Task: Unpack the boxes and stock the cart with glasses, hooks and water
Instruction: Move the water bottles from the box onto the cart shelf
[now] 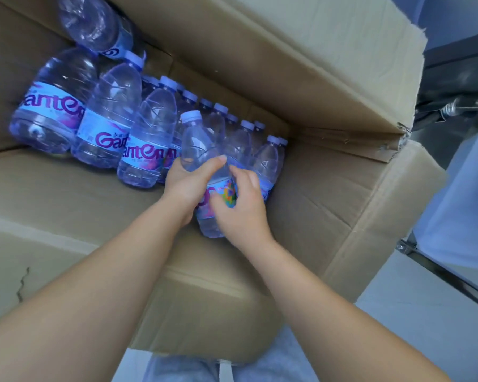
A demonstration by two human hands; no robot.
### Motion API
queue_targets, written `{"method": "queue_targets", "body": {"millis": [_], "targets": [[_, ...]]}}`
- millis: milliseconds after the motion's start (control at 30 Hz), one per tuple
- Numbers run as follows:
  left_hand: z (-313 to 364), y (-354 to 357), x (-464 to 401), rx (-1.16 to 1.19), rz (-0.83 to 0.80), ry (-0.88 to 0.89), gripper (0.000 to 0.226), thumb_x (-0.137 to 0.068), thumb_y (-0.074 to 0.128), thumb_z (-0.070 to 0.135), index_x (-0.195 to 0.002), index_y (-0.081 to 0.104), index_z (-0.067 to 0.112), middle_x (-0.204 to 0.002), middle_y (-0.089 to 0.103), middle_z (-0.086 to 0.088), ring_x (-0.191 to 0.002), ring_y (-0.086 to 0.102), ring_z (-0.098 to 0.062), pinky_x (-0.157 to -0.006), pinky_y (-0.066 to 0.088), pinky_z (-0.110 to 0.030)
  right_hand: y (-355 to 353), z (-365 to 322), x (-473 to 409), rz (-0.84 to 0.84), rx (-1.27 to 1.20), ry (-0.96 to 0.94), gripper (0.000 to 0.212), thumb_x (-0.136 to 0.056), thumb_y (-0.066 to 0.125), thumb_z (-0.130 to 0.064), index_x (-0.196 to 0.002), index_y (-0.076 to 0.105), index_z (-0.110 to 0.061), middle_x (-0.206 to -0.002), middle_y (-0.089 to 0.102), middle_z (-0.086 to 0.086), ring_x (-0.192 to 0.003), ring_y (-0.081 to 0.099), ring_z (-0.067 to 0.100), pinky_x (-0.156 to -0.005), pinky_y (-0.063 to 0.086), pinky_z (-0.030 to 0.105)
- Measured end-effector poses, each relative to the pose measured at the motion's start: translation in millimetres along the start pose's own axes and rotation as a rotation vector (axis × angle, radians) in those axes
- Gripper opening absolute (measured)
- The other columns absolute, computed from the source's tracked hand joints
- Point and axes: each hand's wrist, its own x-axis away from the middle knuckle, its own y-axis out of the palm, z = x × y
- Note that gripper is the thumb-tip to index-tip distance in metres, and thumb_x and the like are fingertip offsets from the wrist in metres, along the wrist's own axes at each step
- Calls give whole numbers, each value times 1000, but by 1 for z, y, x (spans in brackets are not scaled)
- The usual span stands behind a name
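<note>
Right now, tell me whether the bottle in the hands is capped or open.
Capped. The water bottle, gripped by the left hand and right hand over the cardboard box, has its pale cap on the neck.

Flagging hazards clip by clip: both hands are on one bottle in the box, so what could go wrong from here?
1. The left hand and right hand hold the smooth bottle together; it might slip on release.
2. Lifting it may topple neighbouring bottles.
3. The box flap could snag it.
</note>
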Motion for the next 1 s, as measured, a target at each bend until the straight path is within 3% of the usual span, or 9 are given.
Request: {"method": "queue_targets", "body": {"millis": [67, 167, 267, 400, 633, 800, 1000], "targets": [[5, -5, -7, -54, 73, 85, 62, -59, 83, 41, -108, 54, 17, -105, 66, 0, -87, 65, -16, -80, 54, -32, -8, 11, -19, 27, 20, 51, 52, -82, 56, -25, -128, 50, -2, -126, 47, 13, -122, 41, 23, -100, 27, 17], [18, -6, -16, -332, 144, 267, 55, -64, 81, 43, -106, 50, 24, -102, 62, 10, -100, 61, -15, -91, 48, -31, -5, 47, -55, 89, 199, 346, 53, -87, 60, -27, -129, 42, -1, -132, 41, 19, -126, 37, 33, -104, 27, 30], [24, -3, -20, -601, 112, 443, 62, -65, 80, 44, -112, 47, 21, -101, 58, 8, -97, 56, -14, -82, 43, -26, 13, 76, -75, 82, 222, 588, 71, -86, 63, -32, -138, 25, -2, -140, 33, 20, -127, 39, 36, -101, 34, 35], [15, -6, -22, -752, 41, 554, 62, -64, 80, 41, -107, 41, 20, -108, 60, 1, -97, 57, -20, -81, 47, -34, 29, 95, -95, 174, 69, 684, 87, -82, 70, -27, -143, 12, -6, -142, 28, 19, -127, 39, 36, -101, 36, 34], [13, -17, -5, -775, 71, 533, 66, -63, 81, 38, -109, 38, 18, -106, 56, 1, -89, 49, -19, -72, 36, -30, 16, 80, -74, 274, 34, 657, 72, -69, 80, -27, -124, 39, -5, -133, 37, 12, -123, 42, 31, -97, 39, 32], [29, -28, 51, -744, 74, 529, 68, -64, 82, 36, -111, 38, 17, -101, 53, 5, -88, 47, -18, -73, 36, -29, -11, 28, -10, 269, -32, 408, 67, -64, 80, -19, -118, 43, -5, -123, 40, 10, -115, 45, 28, -96, 41, 33], [35, -42, 143, -709, 97, 592, 81, -65, 82, 33, -130, 35, 19, -121, 55, 2, -111, 52, -23, -82, 38, -30, -59, -28, 85, 327, -168, 159, 65, -63, 79, -16, -115, 42, -10, -108, 36, -4, -111, 47, 20, -93, 43, 30]]}}
